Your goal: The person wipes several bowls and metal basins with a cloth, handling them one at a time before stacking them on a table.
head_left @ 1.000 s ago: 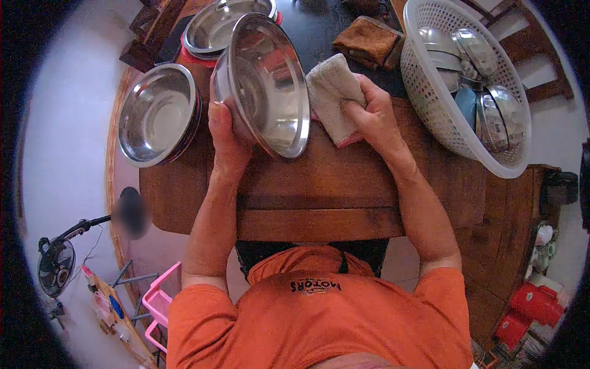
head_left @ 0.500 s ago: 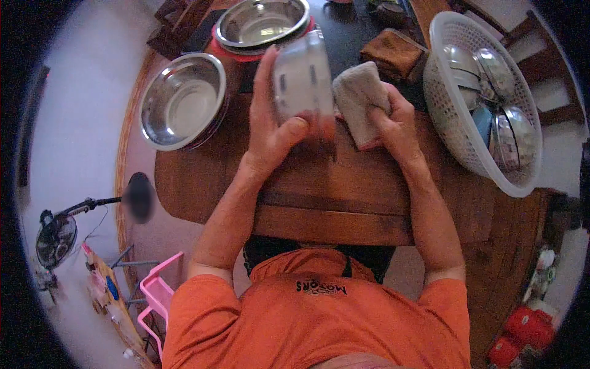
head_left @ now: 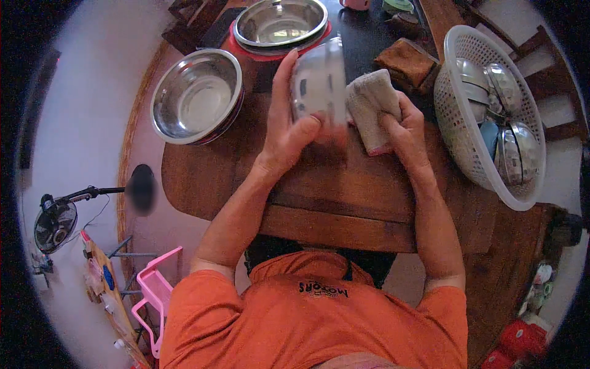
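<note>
Seemingly mid-wipe: left hand (head_left: 287,138) has its fingers gripping a tipped steel bowl (head_left: 318,86) above the counter (head_left: 301,184), right hand (head_left: 407,130) clutches a cloth (head_left: 369,98) beside it; left-side bowl (head_left: 198,103) and far bowl (head_left: 281,27) look done, basket (head_left: 458,132) bowls (head_left: 525,147) likely remain.

Shirt: bright orange short-sleeved cloth T-shirt (head_left: 344,326), filling six o'clock, matte and softly creased.
Chest print: small block of dark lettering (head_left: 322,289), just off six o'clock toward five, upside down in this view, with fainter, finer print below it.
Left sleeve: loose orange left sleeve (head_left: 200,307), at seven o'clock, ending above the elbow.
Right sleeve: matching orange right sleeve (head_left: 441,310), between four and five o'clock, ending at similar height.
Waist: rounded orange fold (head_left: 301,267) at six o'clock, beyond the print.
Hands: left hand (head_left: 284,138) and right hand (head_left: 408,133), both bare, as are the forearms.
</note>
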